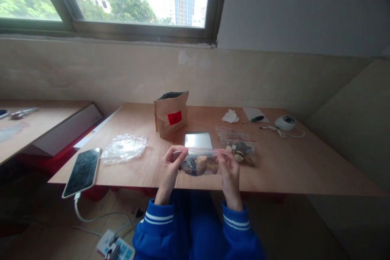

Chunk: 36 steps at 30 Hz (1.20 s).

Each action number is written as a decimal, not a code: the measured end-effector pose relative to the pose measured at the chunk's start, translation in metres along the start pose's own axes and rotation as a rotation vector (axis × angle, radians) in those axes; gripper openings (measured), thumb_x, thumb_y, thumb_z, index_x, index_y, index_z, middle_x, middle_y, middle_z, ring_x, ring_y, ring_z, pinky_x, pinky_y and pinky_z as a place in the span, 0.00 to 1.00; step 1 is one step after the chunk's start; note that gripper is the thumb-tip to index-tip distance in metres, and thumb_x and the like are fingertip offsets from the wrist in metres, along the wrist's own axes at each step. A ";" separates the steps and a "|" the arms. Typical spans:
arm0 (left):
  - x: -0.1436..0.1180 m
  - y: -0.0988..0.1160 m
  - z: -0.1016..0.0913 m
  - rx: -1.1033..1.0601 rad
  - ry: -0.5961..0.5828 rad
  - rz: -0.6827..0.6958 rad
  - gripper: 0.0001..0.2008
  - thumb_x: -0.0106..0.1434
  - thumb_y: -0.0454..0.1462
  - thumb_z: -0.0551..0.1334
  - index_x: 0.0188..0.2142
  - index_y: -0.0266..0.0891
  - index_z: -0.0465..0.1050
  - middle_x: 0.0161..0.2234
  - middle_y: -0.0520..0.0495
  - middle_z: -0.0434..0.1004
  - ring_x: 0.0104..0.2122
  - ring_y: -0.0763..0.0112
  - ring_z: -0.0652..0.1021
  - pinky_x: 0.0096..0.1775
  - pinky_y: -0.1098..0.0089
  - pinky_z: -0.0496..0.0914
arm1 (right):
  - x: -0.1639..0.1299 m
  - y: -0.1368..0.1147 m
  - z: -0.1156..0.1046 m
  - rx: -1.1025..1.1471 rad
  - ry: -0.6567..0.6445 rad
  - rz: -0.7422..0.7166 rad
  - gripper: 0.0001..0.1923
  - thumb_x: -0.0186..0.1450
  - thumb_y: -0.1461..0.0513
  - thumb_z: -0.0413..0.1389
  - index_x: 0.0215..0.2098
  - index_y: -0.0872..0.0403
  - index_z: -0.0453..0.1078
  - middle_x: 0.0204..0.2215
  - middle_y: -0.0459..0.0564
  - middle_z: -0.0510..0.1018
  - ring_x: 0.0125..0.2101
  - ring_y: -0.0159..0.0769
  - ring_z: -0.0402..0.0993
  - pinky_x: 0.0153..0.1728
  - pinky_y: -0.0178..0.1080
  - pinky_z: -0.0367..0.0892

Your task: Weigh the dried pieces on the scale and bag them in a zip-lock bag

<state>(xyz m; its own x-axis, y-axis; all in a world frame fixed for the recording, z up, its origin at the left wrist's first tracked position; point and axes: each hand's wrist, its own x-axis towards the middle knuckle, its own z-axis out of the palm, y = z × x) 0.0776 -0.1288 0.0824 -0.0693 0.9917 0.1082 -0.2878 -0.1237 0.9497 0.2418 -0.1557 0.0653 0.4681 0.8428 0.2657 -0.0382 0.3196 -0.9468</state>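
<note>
Between my two hands, near the front edge of the table, is a clear zip-lock bag [201, 165] with brown and dark lumpy pieces in it. My left hand [173, 163] pinches the bag's top left corner, thumb along the zip strip. At the top right corner my right hand [228, 168] grips the same strip. Just behind the bag lies a flat grey-framed tray or scale [198, 139] with a bright top, its front edge hidden by the bag. A second filled zip-lock bag [240, 151] rests to the right of my right hand.
A brown paper pouch [172, 115] with a red label stands behind. Left are empty plastic bags [124, 148] and a phone [82, 172] overhanging the edge, its cable running to a power strip [115, 248]. Tissue [230, 116], a screwdriver [257, 118] and a white camera [285, 122] lie back right.
</note>
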 end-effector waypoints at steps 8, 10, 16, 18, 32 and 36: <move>-0.003 0.004 -0.001 -0.007 -0.008 -0.031 0.11 0.53 0.42 0.70 0.30 0.37 0.76 0.30 0.50 0.78 0.30 0.71 0.77 0.29 0.75 0.69 | -0.001 0.000 -0.002 -0.011 0.003 0.011 0.13 0.61 0.53 0.59 0.36 0.54 0.74 0.34 0.49 0.80 0.35 0.38 0.76 0.40 0.41 0.70; -0.004 0.004 -0.001 -0.012 -0.004 -0.027 0.11 0.53 0.42 0.69 0.29 0.37 0.76 0.29 0.50 0.78 0.30 0.71 0.78 0.30 0.75 0.70 | -0.001 0.000 -0.002 -0.012 0.009 0.002 0.13 0.60 0.53 0.60 0.36 0.54 0.74 0.33 0.49 0.80 0.35 0.38 0.75 0.40 0.41 0.70; -0.004 0.003 -0.001 0.079 0.022 -0.014 0.15 0.55 0.47 0.67 0.31 0.36 0.77 0.26 0.48 0.78 0.26 0.72 0.77 0.25 0.76 0.69 | -0.001 -0.003 0.000 -0.028 0.037 -0.008 0.13 0.60 0.53 0.60 0.35 0.55 0.73 0.31 0.49 0.79 0.32 0.36 0.74 0.36 0.39 0.70; -0.005 0.003 -0.002 0.107 0.035 0.000 0.17 0.56 0.49 0.66 0.31 0.36 0.77 0.26 0.48 0.78 0.24 0.73 0.76 0.23 0.77 0.68 | -0.001 -0.003 0.001 -0.017 0.059 0.009 0.13 0.59 0.53 0.61 0.34 0.55 0.74 0.30 0.48 0.78 0.31 0.36 0.73 0.35 0.39 0.69; -0.005 0.003 0.011 0.093 0.077 0.052 0.16 0.59 0.49 0.63 0.32 0.37 0.73 0.25 0.51 0.74 0.23 0.76 0.75 0.23 0.77 0.69 | 0.007 -0.007 0.007 0.041 0.022 0.037 0.14 0.62 0.52 0.59 0.35 0.55 0.73 0.32 0.48 0.77 0.34 0.36 0.73 0.38 0.38 0.67; 0.001 0.003 0.008 0.057 -0.015 0.037 0.14 0.57 0.46 0.66 0.34 0.37 0.74 0.28 0.51 0.76 0.27 0.76 0.75 0.27 0.78 0.69 | 0.009 -0.016 0.009 0.000 -0.100 -0.072 0.11 0.64 0.54 0.56 0.38 0.52 0.73 0.37 0.48 0.76 0.39 0.35 0.72 0.42 0.37 0.67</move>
<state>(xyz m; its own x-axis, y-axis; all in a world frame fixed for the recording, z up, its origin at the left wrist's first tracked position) 0.0846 -0.1283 0.0873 -0.0643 0.9870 0.1470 -0.2302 -0.1581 0.9602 0.2389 -0.1493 0.0841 0.3790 0.8569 0.3494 -0.0079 0.3805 -0.9247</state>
